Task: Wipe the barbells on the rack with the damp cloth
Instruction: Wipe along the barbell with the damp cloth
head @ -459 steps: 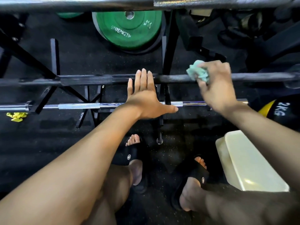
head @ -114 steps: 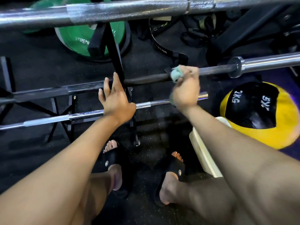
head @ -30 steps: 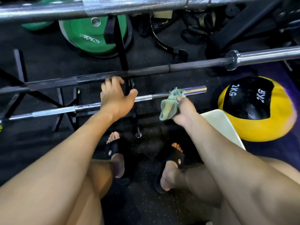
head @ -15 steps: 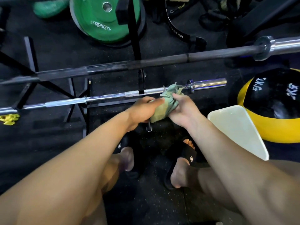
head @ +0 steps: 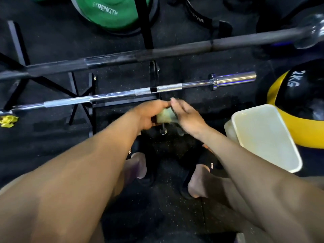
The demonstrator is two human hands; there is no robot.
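Note:
The pale green damp cloth [head: 165, 116] is bunched between my two hands, just below the lower chrome barbell [head: 112, 96]. My left hand [head: 150, 114] grips one side of the cloth with curled fingers. My right hand [head: 185, 116] holds the other side, its fingers lying over the cloth. The dark barbell [head: 157, 53] rests higher on the black rack [head: 153, 79], its chrome sleeve at the far right. Neither hand touches a bar.
A green weight plate [head: 114, 13] leans behind the rack. A yellow and black medicine ball [head: 301, 106] sits at the right, beside a cream plastic tub [head: 263, 135]. My feet in black slides stand on the dark rubber floor below.
My right hand came off the dark bar and dropped with the cloth. My left hand left the bar and joined it on the cloth; both hands have moved slightly lower.

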